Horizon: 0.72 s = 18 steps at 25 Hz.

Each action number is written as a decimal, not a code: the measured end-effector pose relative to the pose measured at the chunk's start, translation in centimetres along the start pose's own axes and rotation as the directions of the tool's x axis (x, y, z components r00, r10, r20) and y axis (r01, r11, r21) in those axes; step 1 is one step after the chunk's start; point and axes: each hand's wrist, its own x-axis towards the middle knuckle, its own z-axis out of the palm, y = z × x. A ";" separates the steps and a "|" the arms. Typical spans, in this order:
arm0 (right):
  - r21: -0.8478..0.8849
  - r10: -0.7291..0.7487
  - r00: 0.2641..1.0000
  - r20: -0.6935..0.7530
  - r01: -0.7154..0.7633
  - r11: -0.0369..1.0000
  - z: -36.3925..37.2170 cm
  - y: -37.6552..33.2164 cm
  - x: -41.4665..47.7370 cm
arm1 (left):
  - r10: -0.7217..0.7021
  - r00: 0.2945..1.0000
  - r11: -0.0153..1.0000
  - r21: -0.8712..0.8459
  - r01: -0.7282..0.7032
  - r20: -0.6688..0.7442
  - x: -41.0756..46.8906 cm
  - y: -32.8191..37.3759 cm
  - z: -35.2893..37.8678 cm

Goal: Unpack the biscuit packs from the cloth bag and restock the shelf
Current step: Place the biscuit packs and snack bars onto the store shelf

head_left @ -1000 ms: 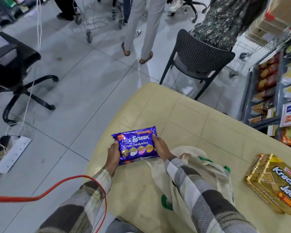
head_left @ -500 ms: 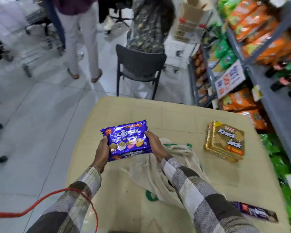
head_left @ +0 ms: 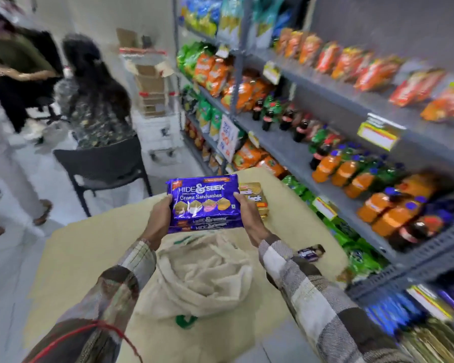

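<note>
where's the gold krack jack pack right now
In the head view the gold Krack Jack pack lies on the beige table, just right of centre, partly hidden behind the purple Hide & Seek pack and the right hand gripping it.

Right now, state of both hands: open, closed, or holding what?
Left hand: grips the left end of the purple Hide & Seek pack.
Right hand: grips the same pack's right end.
</note>
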 end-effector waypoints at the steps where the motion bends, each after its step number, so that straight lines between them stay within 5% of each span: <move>1: 0.006 -0.023 0.999 -0.030 0.023 1.000 -2.0 -0.7 -1.2 | 0.051 0.998 0.999 -0.018 -0.050 0.045 -0.9 0.9 1.8; 6: 0.099 -0.170 0.942 -0.291 0.206 0.974 -15.4 -3.3 -9.2 | 0.250 0.911 0.968 -0.114 -0.224 0.330 -7.7 4.3 14.3; 10: 0.096 -0.230 0.851 -0.472 0.309 0.946 -25.0 -4.0 -16.2 | 0.344 0.850 0.939 -0.148 -0.310 0.399 -14.6 4.2 23.5; 18: 0.137 -0.194 0.648 -0.737 0.424 0.895 -38.3 -4.4 -31.2 | 0.301 0.710 0.952 -0.241 -0.188 0.637 -27.4 3.8 37.5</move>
